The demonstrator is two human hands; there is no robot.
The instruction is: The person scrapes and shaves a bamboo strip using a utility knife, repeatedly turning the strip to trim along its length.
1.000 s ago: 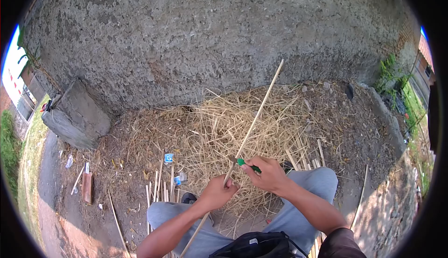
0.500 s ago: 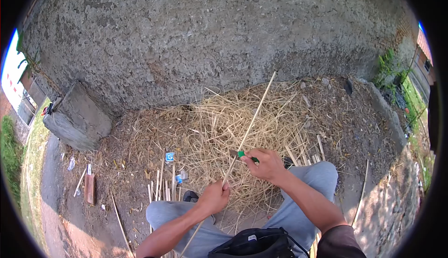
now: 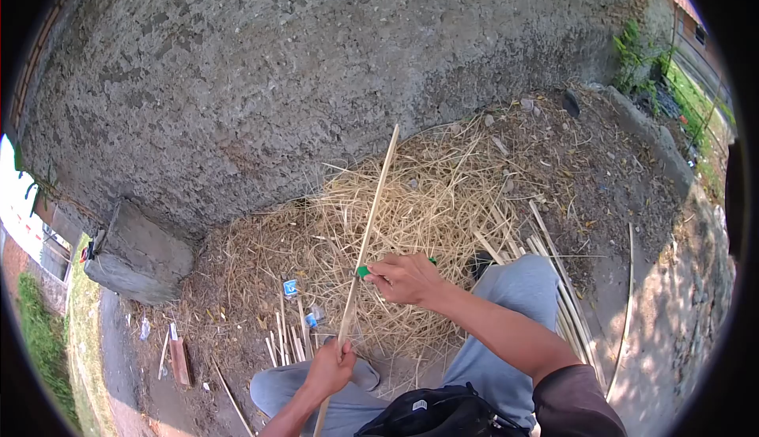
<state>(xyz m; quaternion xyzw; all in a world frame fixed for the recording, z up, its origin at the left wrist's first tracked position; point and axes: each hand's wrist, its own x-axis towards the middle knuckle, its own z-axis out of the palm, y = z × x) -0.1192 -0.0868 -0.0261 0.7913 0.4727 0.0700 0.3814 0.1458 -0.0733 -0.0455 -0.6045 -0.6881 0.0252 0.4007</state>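
A long pale strip, apparently split bamboo [image 3: 374, 211], slants upward across the view. My left hand [image 3: 330, 367] is closed around its lower part, above my left leg. My right hand [image 3: 405, 279] grips a green-handled knife [image 3: 363, 272], whose handle also shows behind the fingers. The blade lies against the strip around its middle and is mostly hidden. Beneath both hands spreads a heap of thin pale shavings [image 3: 427, 215].
A rough grey wall [image 3: 316, 81] rises beyond the heap. At the left stands a concrete block [image 3: 142, 251]. Pale strips [image 3: 565, 302] lie by my right leg, more by the left. A black bag [image 3: 427, 417] rests at my lap; a reddish-brown piece [image 3: 180, 360] lies left.
The strip has swung to the left and stands more upright. My right hand with the knife has moved left, my left hand down and left. The view has also shifted.
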